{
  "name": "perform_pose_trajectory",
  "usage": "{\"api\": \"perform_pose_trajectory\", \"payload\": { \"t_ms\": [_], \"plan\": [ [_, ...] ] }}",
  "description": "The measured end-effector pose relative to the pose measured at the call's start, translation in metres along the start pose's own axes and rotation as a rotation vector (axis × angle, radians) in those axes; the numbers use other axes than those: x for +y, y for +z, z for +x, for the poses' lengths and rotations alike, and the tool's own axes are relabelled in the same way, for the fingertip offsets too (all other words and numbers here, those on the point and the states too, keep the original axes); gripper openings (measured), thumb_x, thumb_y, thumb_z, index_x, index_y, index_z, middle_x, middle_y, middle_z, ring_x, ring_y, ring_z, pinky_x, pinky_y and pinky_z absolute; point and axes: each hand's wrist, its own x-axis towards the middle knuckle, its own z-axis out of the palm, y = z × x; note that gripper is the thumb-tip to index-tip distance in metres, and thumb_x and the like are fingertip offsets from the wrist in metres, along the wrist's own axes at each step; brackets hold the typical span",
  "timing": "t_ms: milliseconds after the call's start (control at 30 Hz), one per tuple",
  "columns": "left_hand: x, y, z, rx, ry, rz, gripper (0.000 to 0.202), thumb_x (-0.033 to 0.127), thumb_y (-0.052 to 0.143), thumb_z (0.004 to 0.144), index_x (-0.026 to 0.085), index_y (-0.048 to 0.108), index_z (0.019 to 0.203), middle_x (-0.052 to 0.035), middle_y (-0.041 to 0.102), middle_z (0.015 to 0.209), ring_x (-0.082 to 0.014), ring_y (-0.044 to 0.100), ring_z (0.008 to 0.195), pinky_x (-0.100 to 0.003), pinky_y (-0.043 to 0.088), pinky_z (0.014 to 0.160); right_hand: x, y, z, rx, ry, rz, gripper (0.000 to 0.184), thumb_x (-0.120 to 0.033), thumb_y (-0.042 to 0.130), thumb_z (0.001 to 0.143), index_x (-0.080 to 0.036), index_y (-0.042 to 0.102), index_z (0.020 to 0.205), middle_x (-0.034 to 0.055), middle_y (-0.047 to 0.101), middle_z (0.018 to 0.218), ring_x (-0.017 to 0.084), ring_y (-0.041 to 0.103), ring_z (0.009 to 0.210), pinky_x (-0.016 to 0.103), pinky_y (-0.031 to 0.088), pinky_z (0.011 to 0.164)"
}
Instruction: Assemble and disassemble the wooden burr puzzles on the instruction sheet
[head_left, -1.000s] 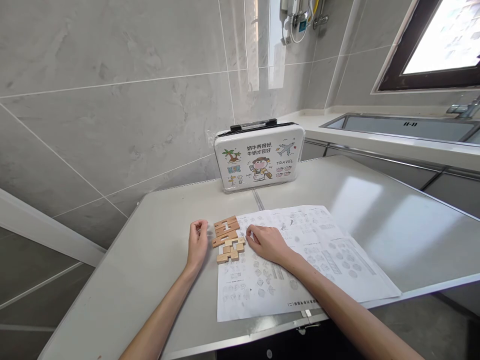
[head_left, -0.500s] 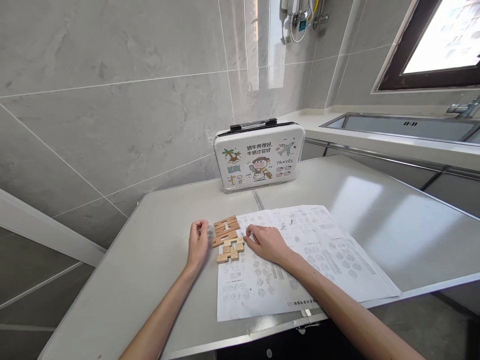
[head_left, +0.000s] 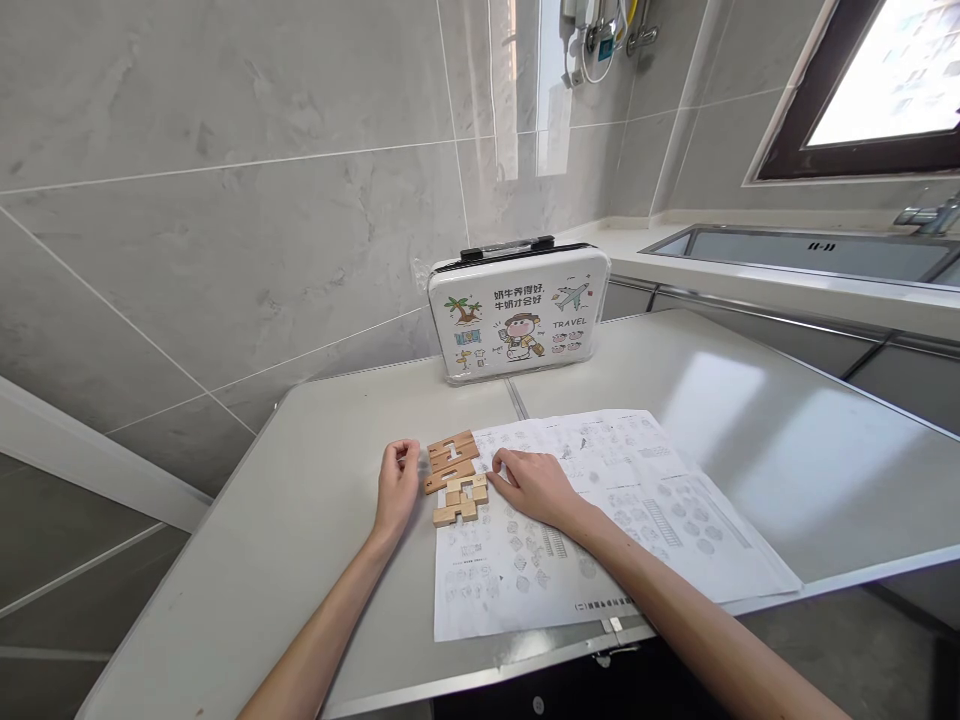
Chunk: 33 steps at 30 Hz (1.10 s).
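My left hand (head_left: 399, 485) rests on its side on the table, fingers curled in loosely, with nothing seen in it. Just right of it lie flat wooden puzzle pieces. Darker brown notched plates (head_left: 452, 452) are at the back, one marked with a small figure. Pale notched wooden bars (head_left: 466, 492) sit in front of them, partly on the paper. My right hand (head_left: 536, 487) lies palm down on the printed sheet (head_left: 615, 560), its fingers bent. Its thumb and index finger are slightly apart, close to the right end of a pale bar; I cannot tell whether they touch it.
A white case (head_left: 521, 320) with cartoon prints and a black handle stands upright at the back, against the tiled wall (head_left: 262, 250). The grey folding table (head_left: 360, 650) has a seam across its middle. A counter with a sink (head_left: 810, 245) is at the right.
My left hand has shifted very slightly to the right. My right hand, the wooden pieces and the sheet stay in place.
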Motion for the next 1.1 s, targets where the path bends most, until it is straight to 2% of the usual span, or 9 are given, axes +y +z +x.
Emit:
{"api": "perform_pose_trajectory", "payload": {
  "t_ms": [600, 800, 900, 1100],
  "plan": [
    [-0.0017, 0.0002, 0.0002, -0.027, 0.033, 0.023, 0.031, 0.053, 0.057, 0.093, 0.024, 0.061, 0.103, -0.0066, 0.067, 0.113, -0.023, 0.061, 0.107, -0.035, 0.047, 0.089, 0.0005, 0.0004, 0.0002, -0.01, -0.004, -0.014, 0.017, -0.034, 0.048, 0.106, -0.022, 0.06, 0.101, -0.0015, 0.068, 0.077, 0.014, 0.059, 0.065, 0.026, 0.027, 0.058],
    [-0.0031, 0.0007, 0.0014, -0.04, 0.076, 0.042, 0.028, 0.049, 0.064, 0.089, 0.024, 0.065, 0.101, -0.0069, 0.067, 0.113, -0.0236, 0.062, 0.103, -0.038, 0.052, 0.09, 0.0009, 0.0005, 0.0005, -0.02, 0.002, -0.015, 0.016, -0.031, 0.047, 0.105, -0.022, 0.06, 0.101, -0.0011, 0.068, 0.077, 0.014, 0.058, 0.064, 0.026, 0.026, 0.058],
    [-0.0017, 0.001, 0.0015, -0.058, 0.122, 0.108, 0.023, 0.044, 0.065, 0.088, 0.024, 0.069, 0.099, -0.0076, 0.066, 0.114, -0.025, 0.062, 0.107, -0.041, 0.05, 0.095, 0.0014, 0.001, 0.0006, -0.015, -0.005, -0.009, 0.016, -0.031, 0.048, 0.105, -0.022, 0.06, 0.101, -0.0013, 0.068, 0.077, 0.014, 0.058, 0.064, 0.026, 0.025, 0.058],
    [-0.0011, 0.002, -0.0002, -0.135, 0.254, 0.259, 0.021, 0.04, 0.066, 0.088, 0.027, 0.073, 0.103, -0.0095, 0.062, 0.125, -0.0287, 0.053, 0.127, -0.045, 0.042, 0.109, 0.0022, 0.0019, 0.0007, -0.009, -0.007, -0.014, 0.014, -0.03, 0.048, 0.104, -0.022, 0.059, 0.101, -0.0013, 0.068, 0.077, 0.014, 0.058, 0.064, 0.026, 0.025, 0.058]
  ]
}}
